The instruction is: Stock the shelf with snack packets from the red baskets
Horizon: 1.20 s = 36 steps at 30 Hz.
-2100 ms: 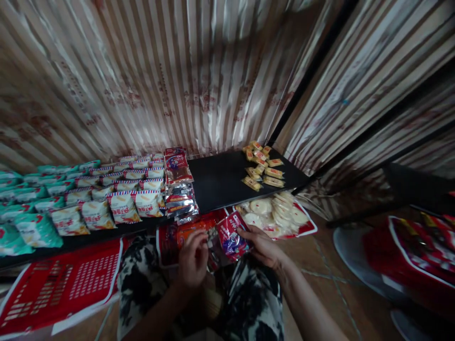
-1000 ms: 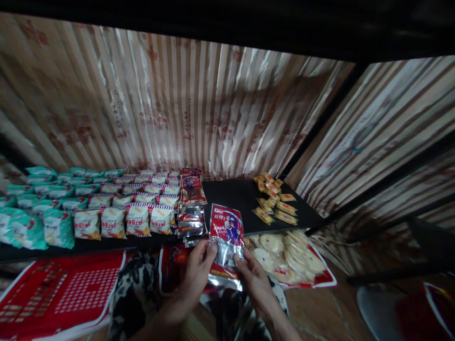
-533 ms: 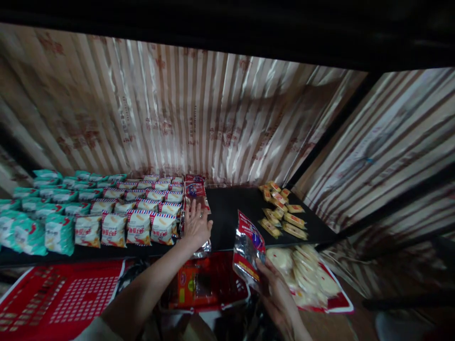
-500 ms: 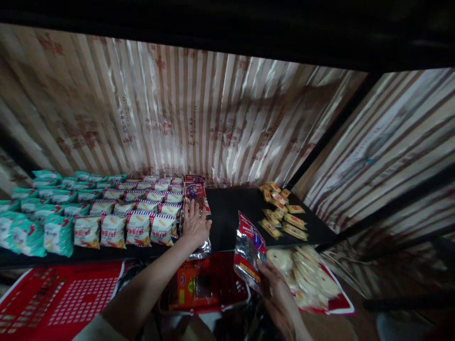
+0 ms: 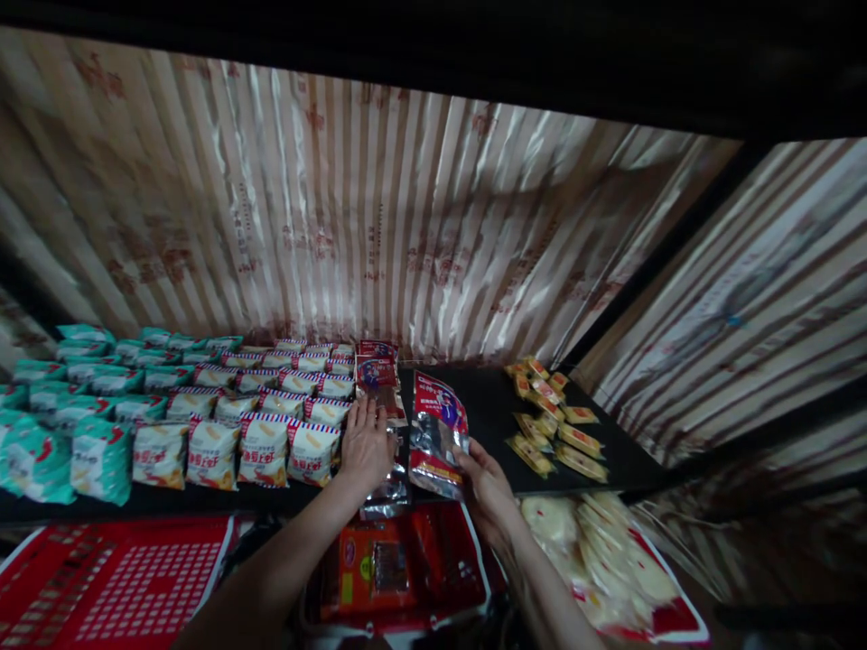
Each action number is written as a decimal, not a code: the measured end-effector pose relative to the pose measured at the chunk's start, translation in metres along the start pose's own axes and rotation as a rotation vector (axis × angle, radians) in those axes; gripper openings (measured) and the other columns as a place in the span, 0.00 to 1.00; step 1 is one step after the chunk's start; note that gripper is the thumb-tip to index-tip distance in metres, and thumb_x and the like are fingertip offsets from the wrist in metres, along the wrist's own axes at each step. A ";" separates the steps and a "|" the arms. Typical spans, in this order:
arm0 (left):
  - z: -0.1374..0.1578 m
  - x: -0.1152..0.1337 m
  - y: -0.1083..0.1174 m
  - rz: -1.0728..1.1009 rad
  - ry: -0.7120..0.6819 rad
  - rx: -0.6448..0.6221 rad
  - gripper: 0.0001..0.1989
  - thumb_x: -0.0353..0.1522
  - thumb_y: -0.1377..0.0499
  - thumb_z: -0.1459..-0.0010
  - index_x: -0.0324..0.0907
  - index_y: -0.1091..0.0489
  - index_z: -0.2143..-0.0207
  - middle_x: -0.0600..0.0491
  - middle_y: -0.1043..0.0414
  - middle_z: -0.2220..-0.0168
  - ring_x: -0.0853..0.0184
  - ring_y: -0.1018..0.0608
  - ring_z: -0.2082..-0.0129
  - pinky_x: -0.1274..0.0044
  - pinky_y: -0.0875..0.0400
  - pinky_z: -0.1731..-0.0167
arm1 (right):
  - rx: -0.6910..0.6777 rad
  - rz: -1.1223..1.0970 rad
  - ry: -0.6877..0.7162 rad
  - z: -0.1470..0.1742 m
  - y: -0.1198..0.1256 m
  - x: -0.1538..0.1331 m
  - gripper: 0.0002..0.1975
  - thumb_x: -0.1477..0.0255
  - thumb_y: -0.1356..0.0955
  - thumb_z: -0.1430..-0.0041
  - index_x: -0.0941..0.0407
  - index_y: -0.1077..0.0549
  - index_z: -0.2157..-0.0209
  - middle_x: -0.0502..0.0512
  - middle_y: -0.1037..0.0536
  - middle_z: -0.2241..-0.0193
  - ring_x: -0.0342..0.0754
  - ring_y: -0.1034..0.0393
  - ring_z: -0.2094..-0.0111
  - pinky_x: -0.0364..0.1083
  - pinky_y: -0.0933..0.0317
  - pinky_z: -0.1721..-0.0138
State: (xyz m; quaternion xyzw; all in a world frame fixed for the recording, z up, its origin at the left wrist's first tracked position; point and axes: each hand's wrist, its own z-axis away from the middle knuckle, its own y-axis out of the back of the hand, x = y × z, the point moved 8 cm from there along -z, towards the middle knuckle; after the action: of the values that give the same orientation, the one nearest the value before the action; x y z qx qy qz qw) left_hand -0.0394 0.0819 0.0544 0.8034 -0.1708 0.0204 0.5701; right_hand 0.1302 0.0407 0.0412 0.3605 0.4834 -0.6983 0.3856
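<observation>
Teal bags (image 5: 101, 456), then white bags (image 5: 261, 451), crowd the shelf (image 5: 488, 411). The left hand (image 5: 368, 449), fingers extended, slightly parted, lies over red packets (image 5: 379, 375). Just beside, over the shelf, a red-and-silver packet (image 5: 437, 420) runs lengthwise near to far, top toward the sheeting (image 5: 325, 199); the right hand's (image 5: 489, 483) fingers pinch its lower right edge. Yellow packs (image 5: 579, 440) lie farther right.

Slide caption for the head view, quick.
Right hand holds a red pouch, left hand at a row of matching pouches.
</observation>
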 end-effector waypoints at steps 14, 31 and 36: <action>0.080 -0.005 0.030 0.340 0.090 0.307 0.25 0.25 0.55 0.41 0.39 0.49 0.40 0.44 0.50 0.37 0.63 0.45 0.37 0.67 0.40 0.42 | -0.172 0.568 0.130 -0.070 -0.083 0.007 0.23 0.70 0.35 0.49 0.56 0.35 0.50 0.49 0.23 0.74 0.45 0.29 0.74 0.44 0.35 0.71; 0.077 -0.015 0.004 0.325 0.039 0.295 0.24 0.26 0.54 0.41 0.37 0.45 0.42 0.43 0.40 0.41 0.62 0.41 0.39 0.65 0.37 0.44 | -0.119 1.275 0.455 -0.064 -0.100 0.005 0.28 0.72 0.37 0.47 0.60 0.41 0.43 0.61 0.27 0.53 0.51 0.31 0.55 0.47 0.39 0.54; 0.076 -0.017 -0.001 0.314 0.039 0.274 0.22 0.26 0.54 0.41 0.36 0.40 0.44 0.43 0.38 0.43 0.60 0.39 0.40 0.64 0.35 0.45 | -0.069 1.518 0.437 -0.056 -0.105 0.006 0.22 0.67 0.39 0.43 0.55 0.34 0.47 0.59 0.27 0.54 0.52 0.34 0.53 0.47 0.41 0.55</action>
State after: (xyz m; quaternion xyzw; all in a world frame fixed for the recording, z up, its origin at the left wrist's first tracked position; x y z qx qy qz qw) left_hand -0.0678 0.0164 0.0228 0.8364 -0.2785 0.1475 0.4484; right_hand 0.0420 0.1174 0.0627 0.7086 0.1913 -0.1424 0.6641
